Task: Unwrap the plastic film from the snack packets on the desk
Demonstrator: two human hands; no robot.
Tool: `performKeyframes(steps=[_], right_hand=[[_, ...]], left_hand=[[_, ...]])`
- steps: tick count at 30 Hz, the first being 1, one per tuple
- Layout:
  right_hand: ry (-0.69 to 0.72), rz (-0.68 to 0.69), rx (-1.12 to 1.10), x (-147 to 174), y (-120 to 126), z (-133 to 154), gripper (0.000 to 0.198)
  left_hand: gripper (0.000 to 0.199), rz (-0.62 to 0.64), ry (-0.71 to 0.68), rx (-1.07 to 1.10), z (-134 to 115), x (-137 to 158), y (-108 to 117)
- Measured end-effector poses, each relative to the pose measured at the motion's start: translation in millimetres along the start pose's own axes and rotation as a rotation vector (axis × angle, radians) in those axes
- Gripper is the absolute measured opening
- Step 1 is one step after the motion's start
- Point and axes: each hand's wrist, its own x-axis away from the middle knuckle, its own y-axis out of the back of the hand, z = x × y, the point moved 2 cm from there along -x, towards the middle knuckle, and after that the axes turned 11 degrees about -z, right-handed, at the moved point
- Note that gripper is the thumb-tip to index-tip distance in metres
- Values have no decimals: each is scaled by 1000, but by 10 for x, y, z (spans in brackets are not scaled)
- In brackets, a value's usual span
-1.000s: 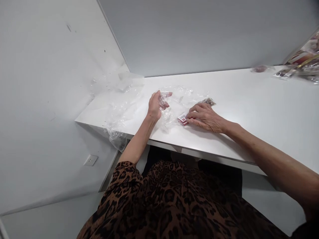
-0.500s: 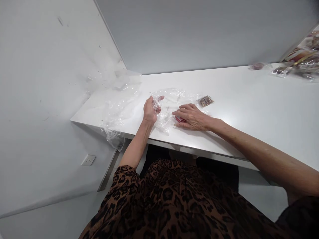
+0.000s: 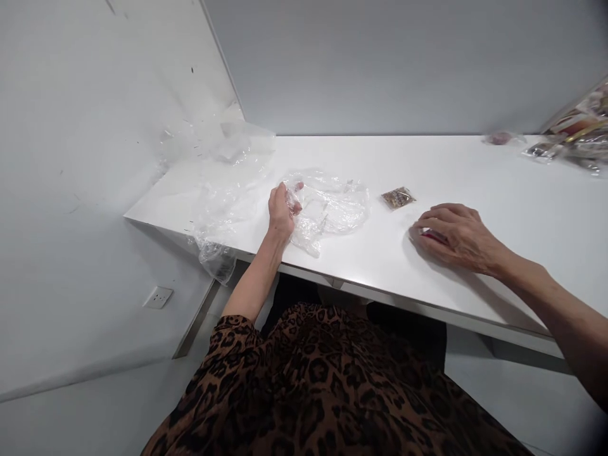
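Note:
My left hand [image 3: 284,209] is closed on the edge of a clear plastic bag [image 3: 339,206], which lies crumpled and flat on the white table [image 3: 456,171]. Over to the right, my right hand [image 3: 456,234] curls around a small red item [image 3: 433,235]; most of it is hidden under the fingers, so its kind does not show. Between the two hands, a little farther back, a small clear packet with brown contents [image 3: 398,197] lies on the tabletop, touched by neither hand.
More crumpled clear plastic [image 3: 223,190] covers the table's left end and hangs over the front edge. At the far right back lie several packaged items [image 3: 577,139], with a small reddish packet [image 3: 501,138] beside them. A wall runs along the back; another stands at left.
My right hand has moved right, off the plastic bag, taking the red item with it. My left hand stays on the bag. The view has shifted slightly.

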Motion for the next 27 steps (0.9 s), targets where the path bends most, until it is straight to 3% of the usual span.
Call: performKeyframes(steps=[3, 6, 10, 12, 15, 16, 18, 21, 24, 25, 27], right_hand=[[-15, -86, -33, -48, 8, 47, 37], [50, -92, -83, -213, -149, 259, 49], [141, -19, -49, -496, -541, 538, 72], [197, 34, -40, -630, -744, 669, 67], [316, 142, -102, -750, -958, 888, 49], [354, 164, -134, -761, -992, 961, 47], [401, 156, -191, -741, -1003, 1077, 44], [411, 77, -216, -634, -931, 1129, 38], [376, 37, -169, -497, -841, 1033, 39], [357, 39, -156, -453, -818, 982, 39], [309, 49, -139, -367, -782, 876, 39]], left_hand=[[22, 36, -123, -82, 22, 58, 43], [28, 94, -301, -183, 7, 122, 160], [25, 331, -472, -539, -94, 272, 363], [34, 467, -560, -791, -132, 385, 450], [64, 621, -688, -1147, -123, 538, 541], [67, 661, -713, -1246, -112, 571, 562], [52, 697, -754, -1393, -121, 595, 601], [35, 510, -894, -1487, -302, 485, 684], [35, 79, -1029, -1493, -619, 174, 872], [44, -55, -1015, -1497, -707, 32, 964], [78, -222, -885, -1523, -808, -277, 1170]])
